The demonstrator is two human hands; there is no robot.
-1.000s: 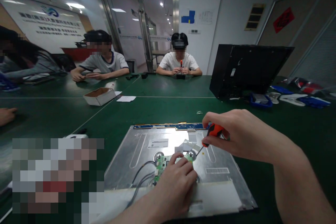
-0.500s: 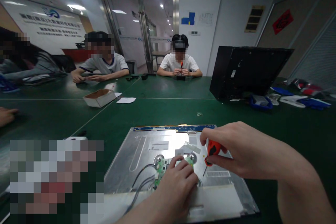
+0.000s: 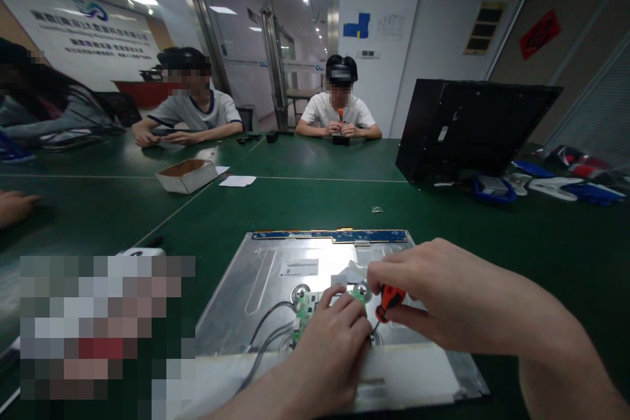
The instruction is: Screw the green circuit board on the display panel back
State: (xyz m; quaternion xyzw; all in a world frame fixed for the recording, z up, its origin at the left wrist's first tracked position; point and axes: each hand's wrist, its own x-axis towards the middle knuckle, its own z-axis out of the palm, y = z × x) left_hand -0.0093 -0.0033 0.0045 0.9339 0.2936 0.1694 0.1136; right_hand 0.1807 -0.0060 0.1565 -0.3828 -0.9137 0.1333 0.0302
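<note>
A flat metal display panel [image 3: 260, 321] lies on the green table, with a blue circuit strip [image 3: 295, 235] along its far edge. My left hand [image 3: 337, 335] holds a small green circuit board [image 3: 308, 305] down near the panel's middle, its curled fingers covering much of the board. Dark cables [image 3: 268, 325] run from the board's left side. In my right hand [image 3: 418, 289] is a red-and-black screwdriver [image 3: 390, 302], gripped by its handle. Its shaft slants down to a round mount beside my left fingers; the tip is hard to make out.
Behind the panel, at the right, stands a black monitor housing [image 3: 467, 131] with a blue tray [image 3: 493, 189] beside it. An open cardboard box [image 3: 187, 177] and white paper [image 3: 238, 181] lie left of centre. Several people sit around the table. A blurred-out patch covers the lower left.
My right hand has brought the screwdriver left and down, closer to my left hand and the board. My left hand stays on the board. The view has shifted slightly.
</note>
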